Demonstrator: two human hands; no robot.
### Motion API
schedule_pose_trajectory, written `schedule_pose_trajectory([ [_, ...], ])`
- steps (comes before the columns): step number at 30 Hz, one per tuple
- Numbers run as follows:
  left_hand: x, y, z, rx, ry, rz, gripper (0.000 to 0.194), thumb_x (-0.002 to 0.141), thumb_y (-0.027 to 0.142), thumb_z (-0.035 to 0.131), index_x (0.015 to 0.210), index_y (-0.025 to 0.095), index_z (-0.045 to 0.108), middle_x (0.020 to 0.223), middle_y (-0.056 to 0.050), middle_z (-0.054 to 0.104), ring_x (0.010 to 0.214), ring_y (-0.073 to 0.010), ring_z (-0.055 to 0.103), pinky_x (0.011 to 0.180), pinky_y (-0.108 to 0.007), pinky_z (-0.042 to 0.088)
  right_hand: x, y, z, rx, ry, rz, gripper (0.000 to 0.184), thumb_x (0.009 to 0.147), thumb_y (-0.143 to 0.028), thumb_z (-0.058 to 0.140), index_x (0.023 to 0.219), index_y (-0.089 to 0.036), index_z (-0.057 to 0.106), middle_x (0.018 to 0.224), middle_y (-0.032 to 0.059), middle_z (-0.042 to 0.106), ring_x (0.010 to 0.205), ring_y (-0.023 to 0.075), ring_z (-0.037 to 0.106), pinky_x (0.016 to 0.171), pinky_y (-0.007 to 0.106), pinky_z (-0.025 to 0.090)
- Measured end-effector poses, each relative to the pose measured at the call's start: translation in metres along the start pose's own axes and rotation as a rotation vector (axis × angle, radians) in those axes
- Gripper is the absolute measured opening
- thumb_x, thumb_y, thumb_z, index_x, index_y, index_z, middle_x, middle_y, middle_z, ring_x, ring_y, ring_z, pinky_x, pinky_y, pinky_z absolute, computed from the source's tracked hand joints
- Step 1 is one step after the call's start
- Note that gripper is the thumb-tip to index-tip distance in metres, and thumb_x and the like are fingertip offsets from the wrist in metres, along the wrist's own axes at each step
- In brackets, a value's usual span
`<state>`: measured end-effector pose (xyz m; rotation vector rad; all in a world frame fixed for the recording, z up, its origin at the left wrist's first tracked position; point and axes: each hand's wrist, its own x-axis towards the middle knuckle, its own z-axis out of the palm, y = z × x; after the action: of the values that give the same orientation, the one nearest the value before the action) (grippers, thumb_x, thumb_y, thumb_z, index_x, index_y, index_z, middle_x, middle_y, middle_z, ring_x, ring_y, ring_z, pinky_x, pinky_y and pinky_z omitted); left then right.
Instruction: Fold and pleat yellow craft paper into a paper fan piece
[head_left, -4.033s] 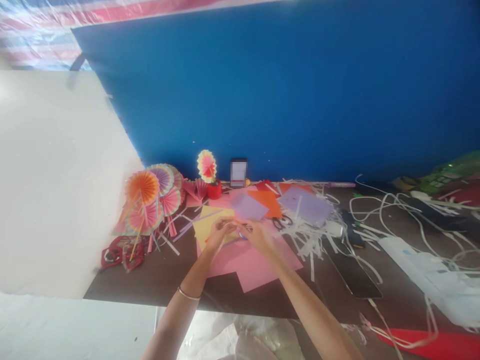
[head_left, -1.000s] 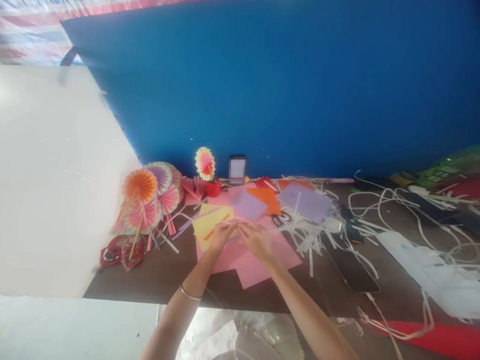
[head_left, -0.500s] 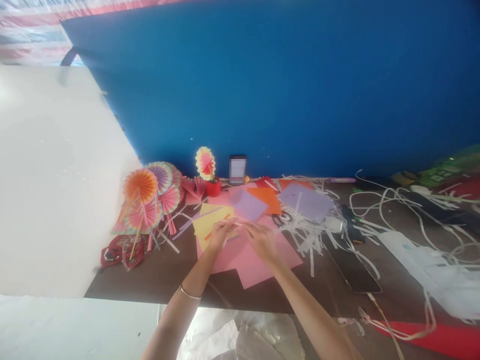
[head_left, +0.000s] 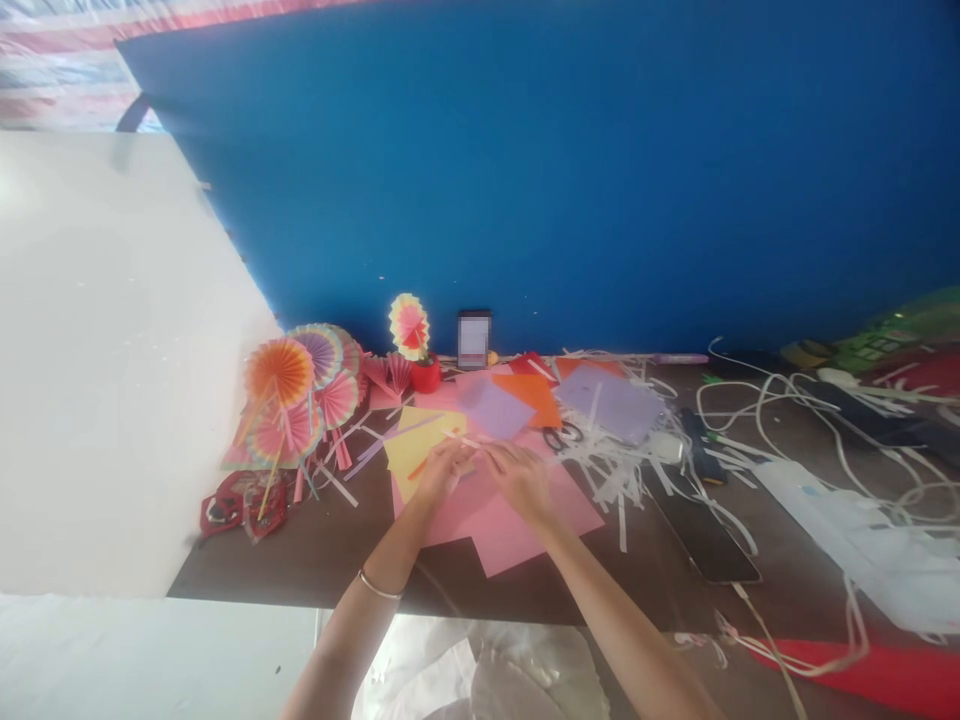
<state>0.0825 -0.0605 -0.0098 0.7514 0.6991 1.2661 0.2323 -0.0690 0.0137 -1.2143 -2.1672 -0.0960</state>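
Observation:
Between my two hands is a thin, pale paper strip [head_left: 466, 441], pinched at the fingertips. My left hand [head_left: 442, 476] is closed on its left part, and my right hand [head_left: 519, 478] grips the right end. Both hover just over pink paper sheets [head_left: 501, 535]. Close to my left fingers lies a yellow sheet [head_left: 405, 440] with orange strips on it. A purple sheet [head_left: 496, 408] and an orange sheet [head_left: 532, 398] rest beyond my fingers. Black-handled scissors [head_left: 562, 436] lie right of my right hand, partly under paper strips.
Folded paper fans [head_left: 279, 372] stand at the left beside a red pouch [head_left: 247, 502]. A red pot [head_left: 426, 376] holds a paper flower, with a phone [head_left: 474, 340] propped nearby. Right are white paper scraps [head_left: 619, 465], another phone [head_left: 709, 530] and tangled white cables [head_left: 765, 410].
My fingers have shifted slightly around the strip, and its pale left end now sticks out above my left fingertips. The sheets and other things stay in place.

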Motion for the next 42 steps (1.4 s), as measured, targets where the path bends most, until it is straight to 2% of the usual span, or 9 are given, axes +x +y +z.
schedule_pose_trajectory([
  [5,0.000,-0.004,0.003,0.075,-0.038,0.036,0.027,0.070,0.033,0.070,0.088,0.013,0.069,0.097,-0.011,0.067,0.095,-0.0232,0.060,0.087,-0.039,0.044,0.000,-0.002,0.000,0.004,-0.002,-0.034,0.024,0.090,-0.020,0.043,0.096,-0.022,0.066,0.095,0.0040,0.071,0.086,0.0151,0.064,0.071,0.026,0.043],
  [12,0.000,-0.007,-0.005,0.369,0.046,0.108,0.027,0.072,0.039,0.065,0.080,0.013,0.069,0.083,-0.008,0.068,0.078,-0.0188,0.060,0.076,-0.033,0.046,0.003,-0.005,-0.004,0.166,-0.090,0.176,0.023,0.088,-0.025,0.044,0.089,-0.023,0.067,0.095,0.0033,0.070,0.081,0.0160,0.064,0.071,0.027,0.046],
  [16,-0.004,0.000,-0.001,0.516,0.066,0.181,0.029,0.077,0.041,0.059,0.082,0.015,0.069,0.080,-0.006,0.067,0.075,-0.0173,0.059,0.072,-0.029,0.045,0.009,-0.011,-0.013,0.261,-0.179,0.264,0.025,0.086,-0.025,0.044,0.096,-0.024,0.066,0.097,0.0040,0.070,0.079,0.0160,0.064,0.068,0.026,0.048],
  [23,-0.006,0.005,0.003,0.669,0.131,0.232,0.027,0.076,0.042,0.059,0.068,0.017,0.065,0.063,0.000,0.060,0.062,-0.0140,0.052,0.061,-0.025,0.040,0.022,-0.020,-0.020,0.321,-0.271,0.393,0.028,0.086,-0.027,0.042,0.076,-0.020,0.067,0.073,0.0036,0.070,0.063,0.0154,0.062,0.057,0.023,0.044],
  [25,-0.006,0.004,0.002,0.611,0.077,0.196,0.025,0.075,0.041,0.061,0.074,0.017,0.066,0.065,0.000,0.062,0.062,-0.0144,0.054,0.061,-0.025,0.042,0.024,-0.020,-0.020,0.316,-0.272,0.391,0.027,0.086,-0.026,0.040,0.079,-0.020,0.066,0.073,0.0040,0.070,0.063,0.0154,0.062,0.056,0.023,0.044],
  [28,-0.006,0.002,0.002,0.502,-0.004,0.138,0.030,0.072,0.040,0.065,0.089,0.016,0.068,0.081,-0.006,0.069,0.073,-0.0183,0.061,0.069,-0.028,0.046,0.025,-0.018,-0.022,0.265,-0.308,0.383,0.031,0.087,-0.028,0.037,0.078,-0.020,0.065,0.068,0.0037,0.067,0.057,0.0152,0.059,0.050,0.024,0.040],
  [31,-0.005,-0.002,0.000,0.440,0.018,0.129,0.031,0.072,0.040,0.066,0.090,0.015,0.067,0.092,-0.010,0.070,0.083,-0.0216,0.064,0.077,-0.033,0.049,0.026,-0.015,-0.025,0.224,-0.376,0.392,0.034,0.089,-0.030,0.034,0.080,-0.020,0.065,0.066,0.0027,0.066,0.054,0.0136,0.056,0.047,0.022,0.037],
  [36,-0.001,-0.009,-0.008,0.428,0.008,0.156,0.033,0.073,0.028,0.066,0.105,0.020,0.062,0.101,-0.010,0.066,0.084,-0.0193,0.065,0.077,-0.034,0.051,0.033,-0.008,-0.032,-0.002,-0.507,0.221,0.028,0.088,-0.017,0.036,0.078,-0.018,0.063,0.075,0.0039,0.067,0.060,0.0124,0.057,0.051,0.022,0.033],
  [42,0.001,-0.013,-0.015,0.500,-0.066,0.122,0.032,0.074,0.019,0.064,0.106,0.019,0.063,0.108,-0.011,0.064,0.088,-0.0201,0.065,0.082,-0.037,0.051,0.043,0.004,-0.030,-0.156,-0.573,0.043,0.018,0.084,-0.012,0.045,0.083,-0.018,0.063,0.082,0.0056,0.068,0.069,0.0154,0.061,0.057,0.025,0.033],
])
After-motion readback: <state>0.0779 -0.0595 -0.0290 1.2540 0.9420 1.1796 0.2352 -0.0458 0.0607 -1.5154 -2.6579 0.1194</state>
